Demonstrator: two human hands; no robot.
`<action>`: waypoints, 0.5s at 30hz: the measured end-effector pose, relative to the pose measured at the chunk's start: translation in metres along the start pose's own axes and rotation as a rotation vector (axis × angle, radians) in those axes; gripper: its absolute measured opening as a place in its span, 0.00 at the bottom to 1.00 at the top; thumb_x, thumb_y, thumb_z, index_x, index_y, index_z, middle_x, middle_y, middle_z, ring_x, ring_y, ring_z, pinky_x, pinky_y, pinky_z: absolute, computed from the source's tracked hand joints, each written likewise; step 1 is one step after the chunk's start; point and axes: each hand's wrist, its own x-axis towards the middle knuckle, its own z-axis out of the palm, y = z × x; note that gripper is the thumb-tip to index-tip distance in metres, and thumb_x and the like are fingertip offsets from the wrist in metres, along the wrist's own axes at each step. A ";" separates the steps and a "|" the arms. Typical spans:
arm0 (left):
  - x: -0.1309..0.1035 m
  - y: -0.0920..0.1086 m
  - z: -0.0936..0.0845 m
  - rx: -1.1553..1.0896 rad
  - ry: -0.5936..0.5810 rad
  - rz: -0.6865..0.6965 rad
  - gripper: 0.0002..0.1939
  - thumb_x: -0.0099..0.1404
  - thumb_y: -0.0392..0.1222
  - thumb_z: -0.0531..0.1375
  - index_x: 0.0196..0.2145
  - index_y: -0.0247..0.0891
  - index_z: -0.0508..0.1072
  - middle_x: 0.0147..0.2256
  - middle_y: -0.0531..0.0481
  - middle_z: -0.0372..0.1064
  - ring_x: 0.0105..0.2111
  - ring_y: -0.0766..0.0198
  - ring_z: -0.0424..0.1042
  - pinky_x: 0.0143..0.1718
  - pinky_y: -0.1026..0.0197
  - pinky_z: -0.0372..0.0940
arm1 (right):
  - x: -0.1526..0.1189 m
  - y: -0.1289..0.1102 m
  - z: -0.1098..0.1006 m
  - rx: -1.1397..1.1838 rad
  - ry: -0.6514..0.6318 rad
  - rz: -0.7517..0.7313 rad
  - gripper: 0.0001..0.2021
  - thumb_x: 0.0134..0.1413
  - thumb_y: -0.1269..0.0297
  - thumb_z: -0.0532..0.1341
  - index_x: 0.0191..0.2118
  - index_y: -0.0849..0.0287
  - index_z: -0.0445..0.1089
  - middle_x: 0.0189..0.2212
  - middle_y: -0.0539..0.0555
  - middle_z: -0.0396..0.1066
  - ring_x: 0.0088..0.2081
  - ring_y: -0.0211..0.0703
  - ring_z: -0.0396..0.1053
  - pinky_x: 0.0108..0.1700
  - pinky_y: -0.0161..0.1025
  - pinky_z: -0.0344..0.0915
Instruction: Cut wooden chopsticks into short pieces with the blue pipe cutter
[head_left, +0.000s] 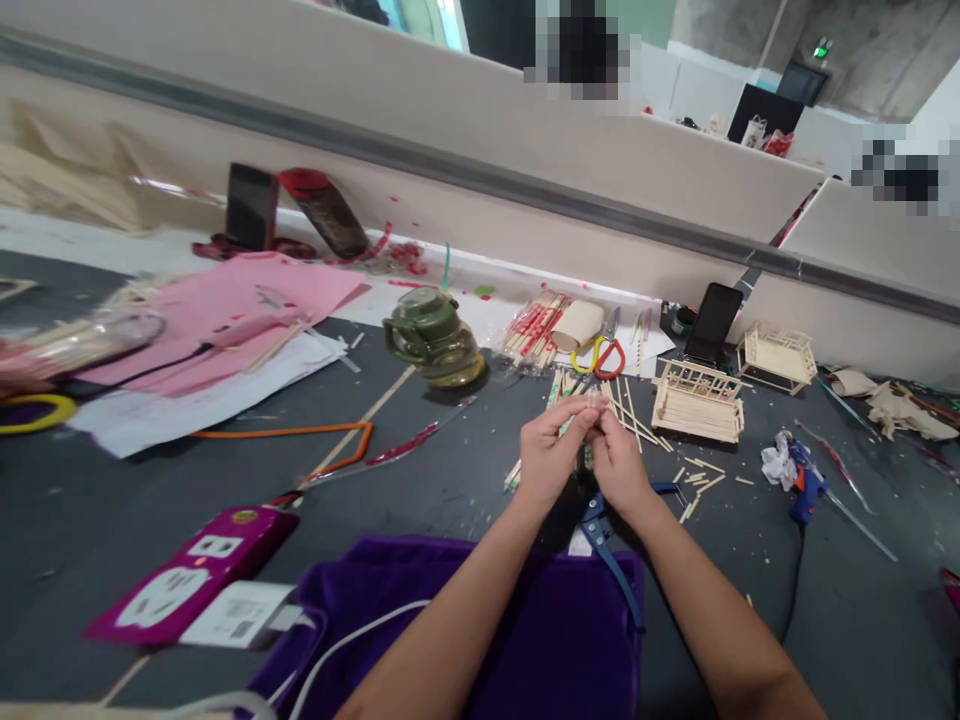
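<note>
My left hand (pixel 549 446) and my right hand (pixel 618 460) meet over the dark table, fingertips pinched together. Whatever small thing they hold between them is too hidden to name. Just below them lies a blue-handled cutter (pixel 600 530), partly covered by my right hand and forearm. Thin wooden sticks (pixel 630 412) are scattered behind my hands, and short cut pieces (pixel 699 480) lie to the right. Beyond these stands a small stick-built bed-like model (pixel 697 405), with a second stick model (pixel 778 355) farther back.
A purple cloth (pixel 562 640) lies under my forearms. To the left are a magenta power strip (pixel 217 550) and a green-lidded jug (pixel 435 335). Scissors (pixel 609 355) and bagged sticks (pixel 536 325) are behind. A blue glue gun (pixel 806 490) with its cord is at right, near a phone (pixel 714 322).
</note>
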 end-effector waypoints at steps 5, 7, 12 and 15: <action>0.003 -0.013 -0.002 0.047 -0.023 0.018 0.06 0.61 0.44 0.66 0.32 0.43 0.84 0.38 0.46 0.81 0.41 0.55 0.78 0.51 0.54 0.69 | 0.004 0.004 -0.009 -0.049 -0.064 0.025 0.19 0.66 0.70 0.50 0.58 0.54 0.68 0.50 0.56 0.77 0.50 0.46 0.76 0.52 0.41 0.71; 0.004 -0.021 -0.002 0.076 -0.035 0.032 0.06 0.61 0.44 0.66 0.32 0.43 0.84 0.37 0.46 0.81 0.40 0.55 0.78 0.49 0.55 0.69 | 0.005 0.007 -0.010 -0.096 -0.085 0.076 0.18 0.65 0.71 0.51 0.55 0.56 0.70 0.48 0.58 0.78 0.48 0.48 0.77 0.50 0.42 0.71; 0.006 -0.040 -0.001 0.116 -0.087 0.021 0.07 0.62 0.46 0.65 0.32 0.44 0.84 0.37 0.47 0.81 0.39 0.55 0.78 0.47 0.55 0.69 | 0.010 0.016 -0.025 -0.144 -0.190 0.161 0.10 0.59 0.72 0.59 0.45 0.57 0.75 0.43 0.57 0.79 0.45 0.49 0.76 0.51 0.43 0.70; 0.007 -0.048 -0.001 0.149 -0.118 0.056 0.08 0.63 0.48 0.65 0.31 0.44 0.83 0.36 0.46 0.80 0.38 0.55 0.77 0.47 0.54 0.68 | 0.013 0.016 -0.044 -0.048 -0.137 0.147 0.09 0.59 0.68 0.62 0.45 0.57 0.75 0.44 0.56 0.78 0.46 0.47 0.75 0.51 0.43 0.69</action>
